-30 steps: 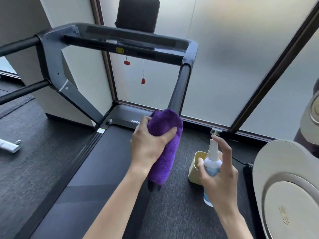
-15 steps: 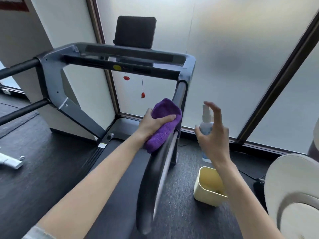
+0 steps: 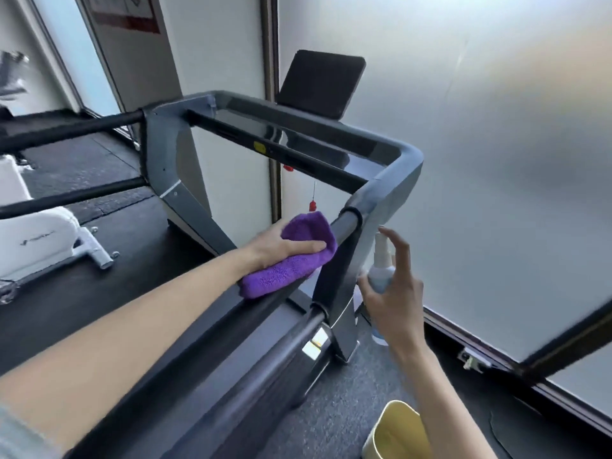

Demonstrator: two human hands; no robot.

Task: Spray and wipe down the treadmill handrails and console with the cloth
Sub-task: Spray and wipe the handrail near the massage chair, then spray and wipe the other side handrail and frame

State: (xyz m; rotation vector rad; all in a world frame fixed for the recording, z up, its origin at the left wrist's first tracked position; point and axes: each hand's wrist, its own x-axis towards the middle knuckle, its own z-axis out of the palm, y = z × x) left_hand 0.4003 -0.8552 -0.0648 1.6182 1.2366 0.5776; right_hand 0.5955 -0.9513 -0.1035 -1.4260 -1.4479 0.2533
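Cloth (image 3: 288, 252), gripped by my left hand (image 3: 281, 245), has slid up the right handrail (image 3: 344, 228) toward the console (image 3: 298, 134); my right hand (image 3: 395, 293) grips the spray bottle (image 3: 381, 271) alongside, forefinger lifted, so wiping is underway.

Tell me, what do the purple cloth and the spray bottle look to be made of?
The purple cloth looks like plush microfibre: fuzzy pile, soft folds under the left hand. The spray bottle in the right hand seems translucent plastic, smooth, with a pale tint.
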